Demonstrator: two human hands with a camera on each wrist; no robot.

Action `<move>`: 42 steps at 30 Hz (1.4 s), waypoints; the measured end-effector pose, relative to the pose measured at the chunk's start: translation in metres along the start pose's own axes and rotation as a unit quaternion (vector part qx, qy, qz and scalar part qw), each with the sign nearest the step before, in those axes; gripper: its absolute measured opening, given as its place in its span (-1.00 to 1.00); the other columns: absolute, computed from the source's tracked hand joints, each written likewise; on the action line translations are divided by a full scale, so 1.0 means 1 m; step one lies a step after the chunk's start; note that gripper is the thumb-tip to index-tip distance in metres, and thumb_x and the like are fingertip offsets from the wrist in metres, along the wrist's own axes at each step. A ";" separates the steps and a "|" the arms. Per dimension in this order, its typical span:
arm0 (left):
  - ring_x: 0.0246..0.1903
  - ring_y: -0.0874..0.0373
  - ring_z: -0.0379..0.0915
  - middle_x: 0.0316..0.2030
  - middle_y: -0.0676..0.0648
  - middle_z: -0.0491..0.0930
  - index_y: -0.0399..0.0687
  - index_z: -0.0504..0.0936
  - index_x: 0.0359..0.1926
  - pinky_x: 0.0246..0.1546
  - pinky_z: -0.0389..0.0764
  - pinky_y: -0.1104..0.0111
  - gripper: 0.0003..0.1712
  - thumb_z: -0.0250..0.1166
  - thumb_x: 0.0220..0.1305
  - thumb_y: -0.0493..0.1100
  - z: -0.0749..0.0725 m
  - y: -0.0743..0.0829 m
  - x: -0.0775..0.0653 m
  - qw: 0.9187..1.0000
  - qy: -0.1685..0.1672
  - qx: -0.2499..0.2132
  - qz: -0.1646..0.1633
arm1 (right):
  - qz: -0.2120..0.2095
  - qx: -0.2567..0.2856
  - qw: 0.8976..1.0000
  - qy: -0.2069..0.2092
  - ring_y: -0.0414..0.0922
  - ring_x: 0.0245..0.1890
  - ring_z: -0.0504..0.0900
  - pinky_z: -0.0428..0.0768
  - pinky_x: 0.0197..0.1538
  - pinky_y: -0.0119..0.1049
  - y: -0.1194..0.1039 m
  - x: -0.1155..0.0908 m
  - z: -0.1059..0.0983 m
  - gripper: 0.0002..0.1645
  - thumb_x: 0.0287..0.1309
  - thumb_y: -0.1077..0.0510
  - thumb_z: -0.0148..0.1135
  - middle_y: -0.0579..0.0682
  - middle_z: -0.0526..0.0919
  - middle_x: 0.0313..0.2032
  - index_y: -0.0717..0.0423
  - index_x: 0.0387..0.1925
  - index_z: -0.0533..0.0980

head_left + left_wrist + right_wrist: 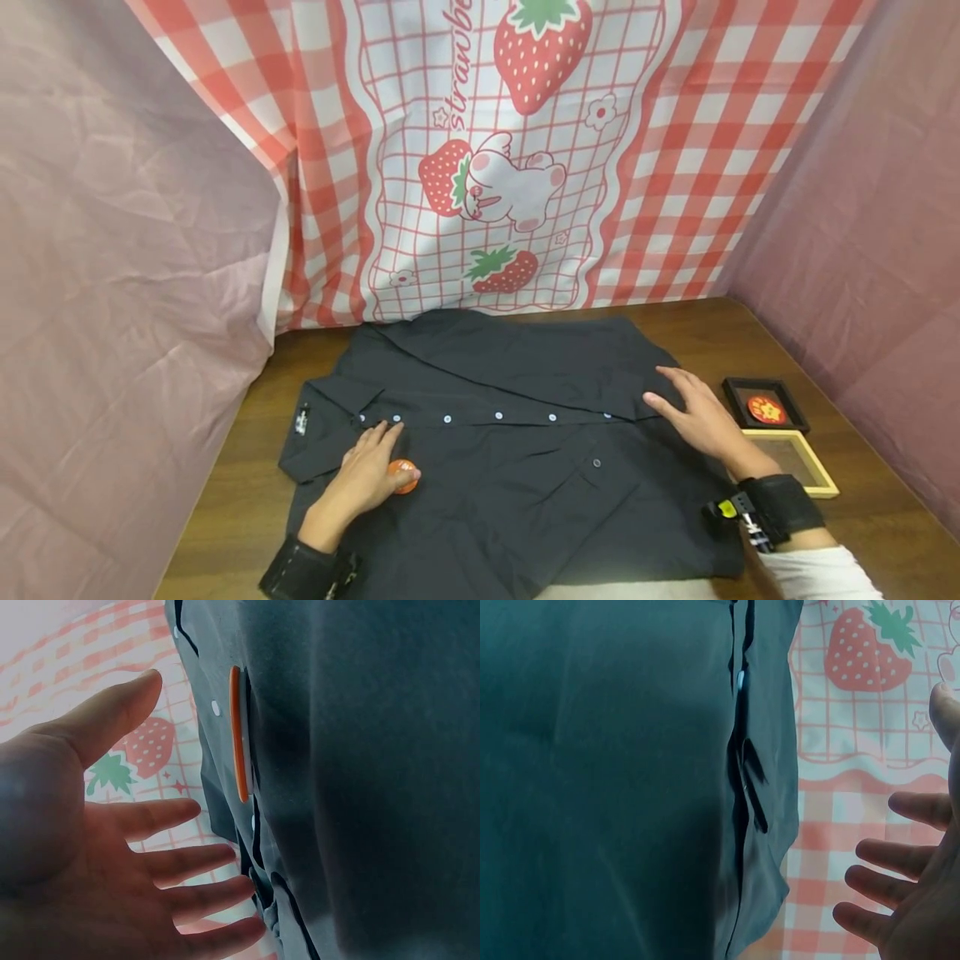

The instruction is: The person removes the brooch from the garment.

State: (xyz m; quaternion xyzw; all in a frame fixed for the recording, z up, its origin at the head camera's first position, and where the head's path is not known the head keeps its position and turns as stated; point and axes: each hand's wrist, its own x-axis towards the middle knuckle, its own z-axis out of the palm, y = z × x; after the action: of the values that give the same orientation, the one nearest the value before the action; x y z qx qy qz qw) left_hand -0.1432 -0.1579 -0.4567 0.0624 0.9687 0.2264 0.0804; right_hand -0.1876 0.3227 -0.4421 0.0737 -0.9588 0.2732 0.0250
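Observation:
A dark button-up shirt lies spread on the table, its collar to the left and a row of white buttons running across it. On its chest, near the collar, sits a round orange badge; the left wrist view shows the badge edge-on. My left hand is above the shirt beside the badge, fingers extended and thumb partly covering it in the head view. Over the shirt's right side is my right hand, its fingers spread and holding nothing.
At the right of the wooden table is a black tray holding a red disc with a yellow star. A light wooden frame adjoins it, partly behind my right wrist. A strawberry-print checked cloth hangs behind the table.

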 end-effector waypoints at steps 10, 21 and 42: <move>0.41 -0.39 0.05 0.40 -0.40 0.18 -0.21 0.29 0.40 0.27 0.16 -0.31 -0.14 0.38 0.19 0.07 0.002 -0.001 0.003 1.000 0.011 -0.003 -0.014 | -0.014 0.004 1.000 0.008 0.43 0.35 0.13 0.14 0.24 0.45 -0.010 0.003 0.006 -0.16 0.36 -0.21 0.06 0.44 0.18 0.37 0.29 0.39 0.17; 0.39 -0.42 0.06 0.39 -0.41 0.20 -0.21 0.31 0.38 0.27 0.17 -0.31 -0.14 0.39 0.17 0.08 0.000 0.001 -0.003 1.000 0.012 -0.001 -0.016 | -0.028 0.007 0.999 0.017 0.39 0.34 0.18 0.19 0.24 0.42 -0.027 0.005 0.015 -0.19 0.35 -0.18 0.09 0.40 0.22 0.35 0.28 0.38 0.20; 0.42 -0.40 0.01 0.41 -0.38 0.18 -0.17 0.29 0.40 0.31 0.11 -0.30 -0.15 0.37 0.19 0.07 0.000 -0.002 -0.002 1.000 0.002 -0.014 -0.027 | -0.068 0.022 0.997 0.017 0.31 0.34 0.26 0.30 0.23 0.35 -0.067 0.011 0.036 -0.25 0.34 -0.14 0.13 0.32 0.29 0.34 0.23 0.36 0.27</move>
State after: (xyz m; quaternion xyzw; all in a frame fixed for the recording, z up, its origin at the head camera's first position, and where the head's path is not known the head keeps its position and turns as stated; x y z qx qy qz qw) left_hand -0.1415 -0.1593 -0.4576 0.0343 0.9670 0.2375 0.0857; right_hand -0.1879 0.2463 -0.4372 0.1348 -0.9447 0.2932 0.0580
